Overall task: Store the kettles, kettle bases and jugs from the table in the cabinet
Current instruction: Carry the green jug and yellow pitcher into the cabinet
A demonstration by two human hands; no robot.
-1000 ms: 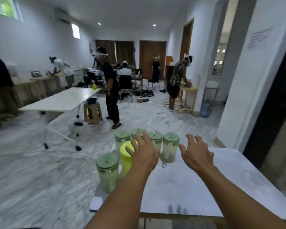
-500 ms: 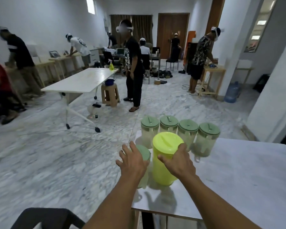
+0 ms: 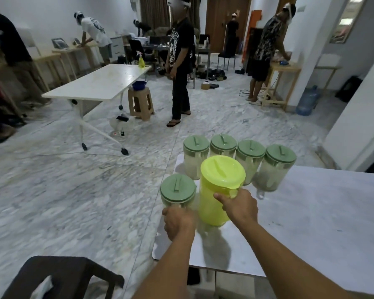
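Now your right hand (image 3: 241, 207) is wrapped around the handle of the yellow jug (image 3: 219, 188) at the centre of the frame, fingers closed on it. Your left hand (image 3: 177, 222) is curled shut around the near clear jug (image 3: 177, 190) just left of it. Behind them, 4 more green-lidded jugs (image 3: 249, 157) stand in a row at the far corner of the white table (image 3: 311, 223).
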